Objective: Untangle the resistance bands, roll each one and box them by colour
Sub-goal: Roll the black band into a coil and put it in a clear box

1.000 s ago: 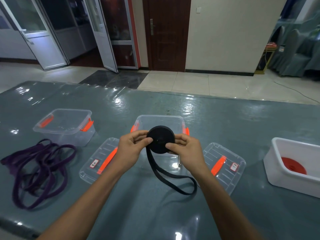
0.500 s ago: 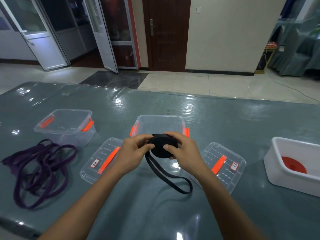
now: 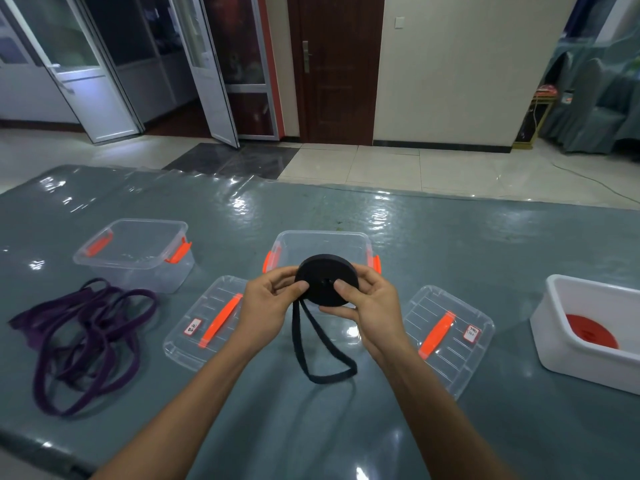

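Observation:
A black resistance band (image 3: 323,284) is wound into a thick disc, held up in front of a clear box (image 3: 322,245) with orange latches. My left hand (image 3: 268,306) pinches the roll's left edge and my right hand (image 3: 369,306) grips its right side, thumb on the face. A short loose loop of the black band hangs down to the table. A tangled purple band (image 3: 83,337) lies on the table at the left. A rolled red band (image 3: 592,330) sits inside a white tub (image 3: 554,327) at the right.
A second clear box (image 3: 136,254) stands at the back left. Two clear lids with orange handles lie flat, one lid (image 3: 204,323) left of my hands and another lid (image 3: 450,337) to the right. The grey table (image 3: 450,237) has a glossy cover.
The loose tail of the black band has grown shorter as more of it wound onto the roll. Both hands shifted their hold around the roll and it turned to face me.

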`<state>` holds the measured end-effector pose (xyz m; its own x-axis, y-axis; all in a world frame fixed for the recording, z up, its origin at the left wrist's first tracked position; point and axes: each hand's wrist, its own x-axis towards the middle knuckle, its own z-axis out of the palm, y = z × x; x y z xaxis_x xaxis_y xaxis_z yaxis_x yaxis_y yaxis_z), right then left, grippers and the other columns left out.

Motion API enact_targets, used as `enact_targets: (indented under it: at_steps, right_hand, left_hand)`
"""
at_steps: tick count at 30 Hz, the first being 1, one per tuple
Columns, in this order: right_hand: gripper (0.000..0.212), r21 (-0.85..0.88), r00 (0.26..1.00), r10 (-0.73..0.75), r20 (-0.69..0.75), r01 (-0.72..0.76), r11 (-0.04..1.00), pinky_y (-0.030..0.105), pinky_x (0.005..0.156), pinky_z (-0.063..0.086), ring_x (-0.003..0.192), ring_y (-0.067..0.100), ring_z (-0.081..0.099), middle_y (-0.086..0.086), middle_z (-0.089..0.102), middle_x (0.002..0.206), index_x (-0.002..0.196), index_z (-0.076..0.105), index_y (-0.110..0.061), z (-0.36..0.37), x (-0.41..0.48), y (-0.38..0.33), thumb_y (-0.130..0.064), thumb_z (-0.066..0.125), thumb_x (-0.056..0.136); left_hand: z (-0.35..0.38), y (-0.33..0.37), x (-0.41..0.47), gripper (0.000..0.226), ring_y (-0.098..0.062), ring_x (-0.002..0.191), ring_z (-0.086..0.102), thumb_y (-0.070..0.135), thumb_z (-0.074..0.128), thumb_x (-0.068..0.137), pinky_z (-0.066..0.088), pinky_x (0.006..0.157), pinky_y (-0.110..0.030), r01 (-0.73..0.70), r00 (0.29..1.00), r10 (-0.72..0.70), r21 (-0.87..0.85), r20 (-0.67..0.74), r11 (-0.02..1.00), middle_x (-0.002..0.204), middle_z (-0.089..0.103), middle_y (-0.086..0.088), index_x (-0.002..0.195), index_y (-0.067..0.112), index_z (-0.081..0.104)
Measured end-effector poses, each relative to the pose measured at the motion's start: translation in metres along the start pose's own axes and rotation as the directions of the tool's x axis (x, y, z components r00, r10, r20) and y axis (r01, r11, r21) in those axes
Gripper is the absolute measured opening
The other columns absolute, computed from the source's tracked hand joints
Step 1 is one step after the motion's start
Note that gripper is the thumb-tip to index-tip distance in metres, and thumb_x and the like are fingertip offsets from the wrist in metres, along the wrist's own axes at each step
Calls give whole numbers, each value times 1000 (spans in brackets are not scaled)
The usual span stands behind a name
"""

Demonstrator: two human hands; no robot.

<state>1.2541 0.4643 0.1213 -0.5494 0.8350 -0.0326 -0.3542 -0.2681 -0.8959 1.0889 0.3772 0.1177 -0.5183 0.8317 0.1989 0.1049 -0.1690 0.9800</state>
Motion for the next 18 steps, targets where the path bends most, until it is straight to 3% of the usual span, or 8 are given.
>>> enact_targets:
  at_steps: [7,14,18]
  right_hand:
    - [25,-26,998,-52,24,53,998,49,77,63,102,34,73,13,75,110,116,63,-4,6,1,-7,4,65,92]
    - [26,68,1000,-30,2,30,997,58,82,59,106,38,71,19,71,115,118,61,2,5,-3,-8,6,63,93]
    - [35,32,994,-74,76,72,997,49,85,61,109,32,71,13,72,118,125,61,-9,-2,-3,-5,-3,68,92]
  left_hand:
    - [3,12,1,30,-21,104,74,0,70,91,58,89,-26,-43,999,42,-44,-17,998,108,78,-1,106,25,77]
    - [10,9,-4,20,-25,99,75,2,69,92,58,84,-27,-4,1000,4,-43,-16,999,104,79,-8,111,6,73]
    - [13,20,0,23,-22,96,76,0,70,90,58,83,-25,-45,998,44,-29,-33,999,101,79,-5,105,16,76]
